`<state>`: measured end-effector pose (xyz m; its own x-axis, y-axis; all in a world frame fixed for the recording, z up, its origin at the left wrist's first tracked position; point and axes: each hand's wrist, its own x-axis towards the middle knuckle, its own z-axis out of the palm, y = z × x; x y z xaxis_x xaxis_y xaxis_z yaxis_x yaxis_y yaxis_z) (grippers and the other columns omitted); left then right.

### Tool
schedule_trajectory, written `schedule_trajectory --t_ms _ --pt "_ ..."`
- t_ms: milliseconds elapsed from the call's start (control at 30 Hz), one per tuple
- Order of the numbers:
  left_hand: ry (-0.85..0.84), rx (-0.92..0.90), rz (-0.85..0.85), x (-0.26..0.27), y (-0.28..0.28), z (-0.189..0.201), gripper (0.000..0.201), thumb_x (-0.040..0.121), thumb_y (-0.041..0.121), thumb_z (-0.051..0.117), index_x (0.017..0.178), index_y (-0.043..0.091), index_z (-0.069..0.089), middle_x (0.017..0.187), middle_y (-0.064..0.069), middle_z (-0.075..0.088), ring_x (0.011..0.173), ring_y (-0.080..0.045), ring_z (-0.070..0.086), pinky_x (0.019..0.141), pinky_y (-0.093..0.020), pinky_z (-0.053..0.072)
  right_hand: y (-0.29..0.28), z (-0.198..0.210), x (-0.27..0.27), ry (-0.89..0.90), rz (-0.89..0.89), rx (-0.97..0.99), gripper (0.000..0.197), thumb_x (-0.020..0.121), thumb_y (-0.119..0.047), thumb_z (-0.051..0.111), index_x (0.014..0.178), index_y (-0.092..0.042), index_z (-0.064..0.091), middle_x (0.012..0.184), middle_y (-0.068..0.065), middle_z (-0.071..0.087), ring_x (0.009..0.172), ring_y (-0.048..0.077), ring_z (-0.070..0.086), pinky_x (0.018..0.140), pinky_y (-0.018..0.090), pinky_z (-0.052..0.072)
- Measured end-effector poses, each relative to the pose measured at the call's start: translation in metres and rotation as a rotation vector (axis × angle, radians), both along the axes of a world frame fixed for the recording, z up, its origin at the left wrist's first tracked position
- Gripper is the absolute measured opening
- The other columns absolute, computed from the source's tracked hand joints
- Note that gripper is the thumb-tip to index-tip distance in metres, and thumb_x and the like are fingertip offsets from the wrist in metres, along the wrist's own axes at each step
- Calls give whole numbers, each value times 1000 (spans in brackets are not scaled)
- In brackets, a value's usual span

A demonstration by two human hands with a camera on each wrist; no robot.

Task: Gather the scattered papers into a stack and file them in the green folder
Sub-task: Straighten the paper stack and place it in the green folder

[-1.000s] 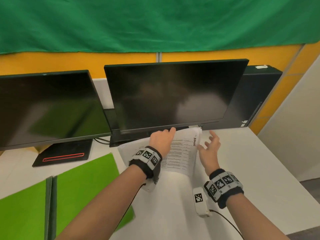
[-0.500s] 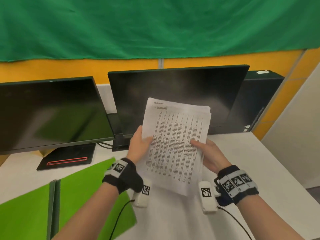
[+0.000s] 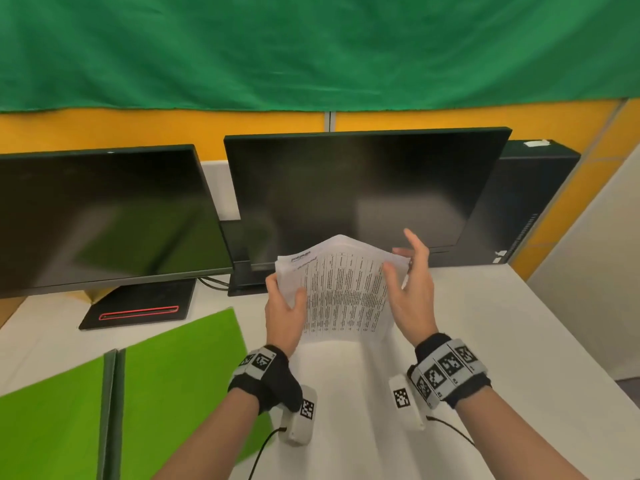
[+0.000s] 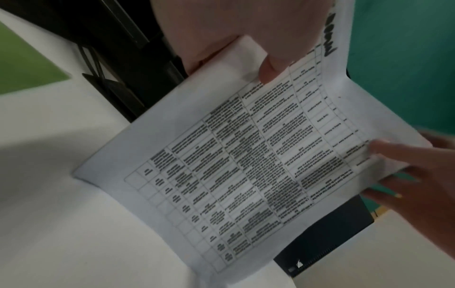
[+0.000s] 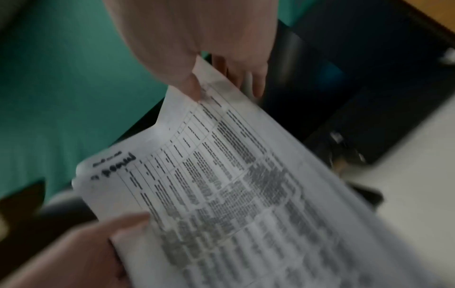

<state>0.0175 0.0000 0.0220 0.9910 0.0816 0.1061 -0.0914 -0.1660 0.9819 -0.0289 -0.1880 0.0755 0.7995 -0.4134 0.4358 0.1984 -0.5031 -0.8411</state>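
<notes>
White surface is stretching out under both forearms, and nearest the camera on the left the green folder is lying open and flat on it, its dark spine running between the two bright halves. Just past the wrists, the papers are standing as a stack on their lower edge, which is resting on or just above the surface; blur makes that hard to settle. They are sitting to the right of the folder, apart from it, with the printed table facing the person and the upper part bowing over.

On the stack's left side, the left hand is gripping the papers, thumb lying across the printed face and fingers wrapping behind, as the left wrist view shows plainly. On the other side, the right hand is staying loose, its fingers straight and spread behind the upper right corner; the thumb is touching the top sheet's edge, though whether it is really pinching the corner is unclear in the smeared right wrist view.

Beyond the stack, a dark monitor is standing at the back of the surface, with a second monitor to its left. Farther still, an orange partition is running behind them, and a green cloth is hanging over it.
</notes>
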Motion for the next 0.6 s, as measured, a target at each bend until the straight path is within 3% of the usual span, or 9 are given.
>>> schedule_trajectory --t_ms 33,100,200,300,433,533,600 --pt "0 1 -8 2 1 2 30 93 15 54 119 22 39 102 5 62 86 -3 61 67 -7 45 0 4 1 -19 0 -167 54 95 -16 50 143 -32 31 126 -3 45 105 5 50 92 16 42" --pt "-3 -11 -26 5 2 6 31 93 14 54 121 19 40 99 12 61 87 1 60 69 -8 45 -1 8 2 16 35 -461 58 95 -14 49 147 -32 30 141 6 34 102 14 55 88 25 50" --pt "-5 -26 -43 7 3 6 29 94 13 54 119 21 41 99 15 60 90 3 60 72 -12 46 -5 8 4 129 52 -629 61 92 -20 56 147 -28 31 153 13 19 118 22 55 91 37 53" --pt "-9 -27 -52 9 3 6 28 94 14 54 116 24 41 99 17 61 91 5 60 76 -16 48 -5 9 7 175 33 -651 62 92 -20 57 148 -23 30 155 14 13 127 23 50 94 35 50" --pt "-1 3 -67 13 4 3 24 94 18 54 115 24 44 102 18 62 95 -1 62 84 -27 51 3 17 9 268 21 -654 64 91 -8 53 148 -18 29 154 12 14 119 24 50 94 33 49" --pt "14 16 -80 12 4 7 21 98 18 47 116 29 43 100 26 56 92 10 55 76 -8 43 4 15 11 188 94 -580 69 86 4 53 147 -18 31 139 10 33 116 20 49 97 32 48" --pt "34 -18 -74 13 8 9 26 99 16 45 124 24 46 106 19 58 98 3 57 80 -6 43 -4 8 13 104 45 -264 59 91 -9 56 144 -23 35 124 0 44 107 8 49 92 23 45"
